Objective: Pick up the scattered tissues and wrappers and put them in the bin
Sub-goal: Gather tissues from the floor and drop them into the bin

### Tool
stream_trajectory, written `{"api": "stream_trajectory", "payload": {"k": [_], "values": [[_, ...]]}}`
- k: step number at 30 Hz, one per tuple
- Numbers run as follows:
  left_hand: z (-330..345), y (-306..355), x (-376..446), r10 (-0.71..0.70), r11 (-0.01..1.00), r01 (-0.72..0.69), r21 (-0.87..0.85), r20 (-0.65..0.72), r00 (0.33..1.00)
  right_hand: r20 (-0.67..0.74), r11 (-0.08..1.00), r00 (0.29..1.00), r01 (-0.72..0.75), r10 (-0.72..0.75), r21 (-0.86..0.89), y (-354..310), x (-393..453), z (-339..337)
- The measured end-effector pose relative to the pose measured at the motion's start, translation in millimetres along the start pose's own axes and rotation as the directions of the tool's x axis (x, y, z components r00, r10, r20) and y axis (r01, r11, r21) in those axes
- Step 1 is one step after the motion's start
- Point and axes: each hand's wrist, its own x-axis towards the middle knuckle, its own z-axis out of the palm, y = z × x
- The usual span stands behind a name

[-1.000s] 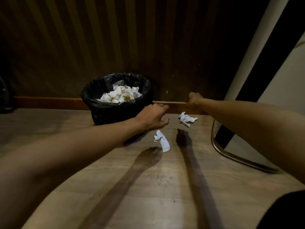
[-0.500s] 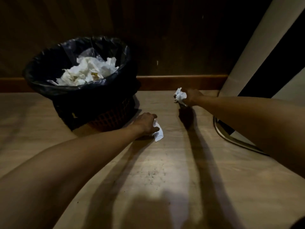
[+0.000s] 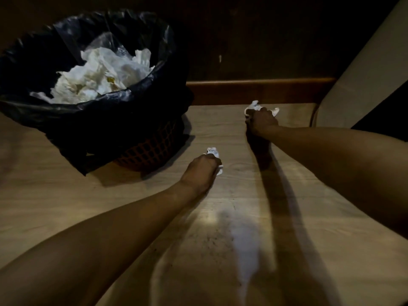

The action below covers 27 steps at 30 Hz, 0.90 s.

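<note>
My left hand (image 3: 202, 171) is closed around a crumpled white tissue (image 3: 213, 151) just above the wooden floor, to the right of the bin's base. My right hand (image 3: 261, 122) grips a second crumpled white tissue (image 3: 254, 106) farther back, near the skirting board; bits of it stick out on both sides of the fist. The bin (image 3: 152, 149) is an orange mesh basket lined with a black bag (image 3: 26, 111), standing at the left. It holds a heap of white tissues (image 3: 97, 78) and some clear plastic.
A dark wood-panelled wall with an orange-brown skirting board (image 3: 260, 85) closes off the back. A pale slanted panel (image 3: 362, 80) with a curved metal edge (image 3: 312, 117) stands at the right. Both arms cast long shadows on the wooden floor (image 3: 66, 195).
Both hands have closed on their tissues; the left one gathered the tissue that lay flat on the floor. The view has moved closer and lower toward the bin.
</note>
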Motion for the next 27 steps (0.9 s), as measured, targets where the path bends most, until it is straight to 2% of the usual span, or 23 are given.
{"api": "stream_trajectory", "payload": {"k": [4,8,12,17,20,27], "values": [[-2,-3,5,-0.019,1.0,0.02,-0.022,0.02,1.0,-0.13,0.998,0.989,0.064,-0.066,-0.02,-3,-6,3],[-6,-1,5,-0.027,1.0,0.027,0.004,0.021,0.999,-0.148,0.997,0.987,0.068,-0.061,0.043,-1,-12,-4],[-9,-3,-2,-0.12,0.993,0.12,-0.006,0.013,0.993,-0.047,0.994,0.995,0.095,-0.093,0.047,2,-27,-14],[-24,6,-18,-0.194,0.979,0.174,0.108,0.222,0.955,0.111,0.991,0.985,0.136,-0.133,-0.011,-13,-53,-37],[-42,12,-34,-0.192,0.974,0.151,0.166,0.268,0.944,0.15,0.974,0.966,0.22,-0.21,-0.053,-29,-64,-58],[-122,27,-78,-0.088,0.973,0.058,0.225,0.124,0.988,0.161,0.936,0.93,0.344,-0.33,-0.068,-73,-92,-117]]}}
